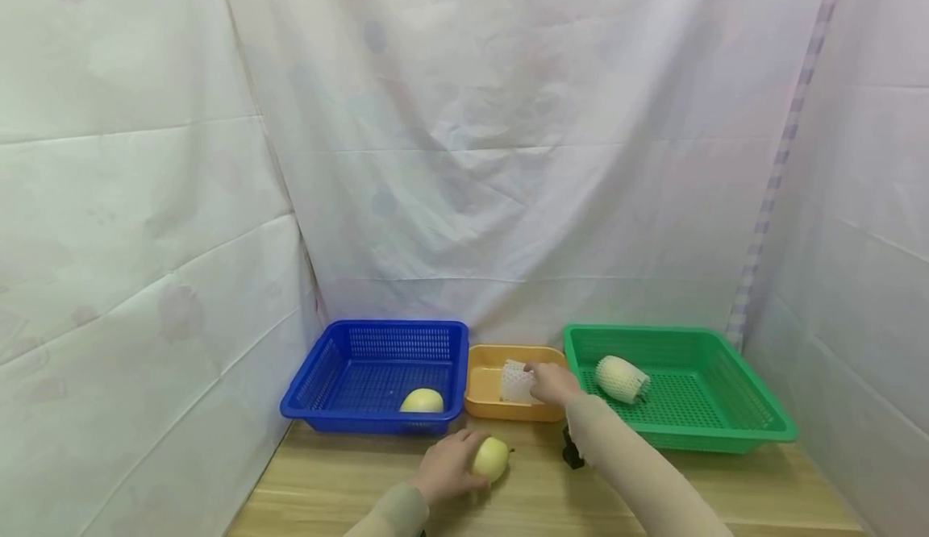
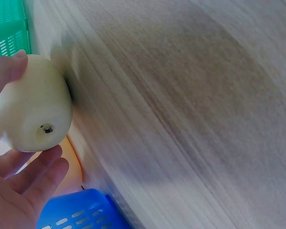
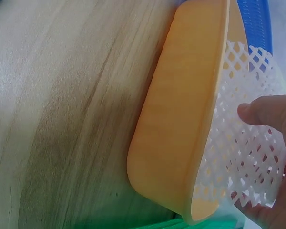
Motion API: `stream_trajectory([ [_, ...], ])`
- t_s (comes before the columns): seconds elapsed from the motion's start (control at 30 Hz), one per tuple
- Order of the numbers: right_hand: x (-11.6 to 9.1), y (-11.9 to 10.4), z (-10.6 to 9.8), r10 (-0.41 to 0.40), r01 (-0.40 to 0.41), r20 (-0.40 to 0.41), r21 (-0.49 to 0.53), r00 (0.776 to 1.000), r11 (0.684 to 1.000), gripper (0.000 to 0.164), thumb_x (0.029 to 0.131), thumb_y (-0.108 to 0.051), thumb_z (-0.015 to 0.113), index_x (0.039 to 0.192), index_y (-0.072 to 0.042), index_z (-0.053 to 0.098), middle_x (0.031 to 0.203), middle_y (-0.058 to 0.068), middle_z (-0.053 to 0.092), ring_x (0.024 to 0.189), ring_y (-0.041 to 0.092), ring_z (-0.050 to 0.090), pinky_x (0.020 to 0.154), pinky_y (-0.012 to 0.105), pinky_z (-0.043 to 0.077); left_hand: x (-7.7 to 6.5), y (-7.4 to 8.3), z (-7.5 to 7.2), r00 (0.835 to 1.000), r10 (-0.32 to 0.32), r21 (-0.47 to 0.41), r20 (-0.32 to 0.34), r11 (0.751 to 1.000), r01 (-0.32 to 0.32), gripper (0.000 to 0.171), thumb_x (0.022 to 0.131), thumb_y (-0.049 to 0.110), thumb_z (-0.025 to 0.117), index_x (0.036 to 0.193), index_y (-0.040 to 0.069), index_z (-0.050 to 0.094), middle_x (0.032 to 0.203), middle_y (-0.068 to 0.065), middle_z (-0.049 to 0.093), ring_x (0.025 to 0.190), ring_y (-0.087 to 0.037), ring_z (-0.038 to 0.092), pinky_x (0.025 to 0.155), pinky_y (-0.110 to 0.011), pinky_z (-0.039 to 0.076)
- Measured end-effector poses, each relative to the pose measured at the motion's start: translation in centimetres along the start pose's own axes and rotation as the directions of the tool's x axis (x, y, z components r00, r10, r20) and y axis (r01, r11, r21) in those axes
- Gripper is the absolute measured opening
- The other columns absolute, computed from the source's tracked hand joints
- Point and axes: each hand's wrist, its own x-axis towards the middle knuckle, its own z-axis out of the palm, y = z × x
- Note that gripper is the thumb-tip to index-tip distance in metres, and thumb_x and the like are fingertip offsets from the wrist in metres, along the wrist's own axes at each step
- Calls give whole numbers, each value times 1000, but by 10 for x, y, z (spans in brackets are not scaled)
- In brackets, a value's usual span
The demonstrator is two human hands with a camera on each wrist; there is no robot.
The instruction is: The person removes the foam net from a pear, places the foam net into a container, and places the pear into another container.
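Observation:
My left hand [image 1: 448, 468] grips a pale yellow pear [image 1: 491, 458] low over the table, in front of the blue and orange containers. In the left wrist view the pear [image 2: 33, 102] shows its blossom end, with the thumb on one side and fingers on the other. My right hand [image 1: 554, 384] pinches a white foam net sleeve [image 1: 516, 381] over the orange tray [image 1: 515, 413]. The sleeve [image 3: 243, 133] hangs inside the tray's rim in the right wrist view, with no fruit in it.
A blue basket [image 1: 348, 422] at left holds a bare pear [image 1: 422, 400]. In the green basket [image 1: 726, 440] at right lies a pear in a foam net [image 1: 620, 380]. A small black object [image 1: 572, 450] shows beside my right forearm. Curtains [image 1: 508, 158] hang behind and at both sides.

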Motion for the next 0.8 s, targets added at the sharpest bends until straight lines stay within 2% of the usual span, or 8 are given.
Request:
stream_trajectory([
  [0.07, 1, 2, -1, -6, 6, -19, -2, 1000, 1000, 38, 84, -9, 64, 122, -11, 63, 110, 7, 67, 84, 21, 61, 68, 40, 50, 0, 0, 0, 1000, 1, -6, -2, 1000, -1, 72, 67, 43, 84, 131, 20, 58, 120, -1, 62, 100, -20, 62, 77, -41, 53],
  [0.23, 1, 7, -4, -38, 35, -78, -33, 996, 999, 40, 84, -15, 67, 124, -10, 63, 114, 7, 67, 99, 28, 63, 79, 48, 51, -1, 0, 0, 1000, -4, -11, 5, 1000, 5, 73, 68, 44, 84, 131, 21, 57, 121, 0, 62, 101, -19, 62, 79, -40, 52],
  [0.47, -2, 10, -8, -55, 46, -174, -53, 983, 998, 41, 87, -17, 67, 127, -10, 61, 126, 9, 61, 115, 33, 55, 90, 60, 41, -1, 1, 0, 1000, -18, -11, 18, 1000, 18, 73, 67, 45, 84, 131, 21, 57, 121, 0, 61, 101, -19, 61, 79, -40, 52],
  [0.67, -4, 10, -7, -86, 68, -276, -73, 957, 995, 42, 84, -18, 71, 124, -12, 62, 127, 11, 57, 118, 33, 50, 89, 56, 41, -2, 2, 0, 1000, -21, -2, 17, 1000, 21, 73, 67, 44, 85, 131, 20, 57, 120, -1, 62, 101, -20, 62, 79, -40, 52],
  [0.8, -6, 8, -5, -88, 71, -314, -64, 945, 995, 35, 83, -16, 73, 116, -15, 64, 116, 8, 57, 101, 27, 54, 79, 47, 46, -1, 2, 0, 1000, -23, 3, 16, 1000, 23, 73, 67, 44, 85, 131, 21, 58, 120, -1, 62, 102, -20, 61, 79, -39, 52],
])
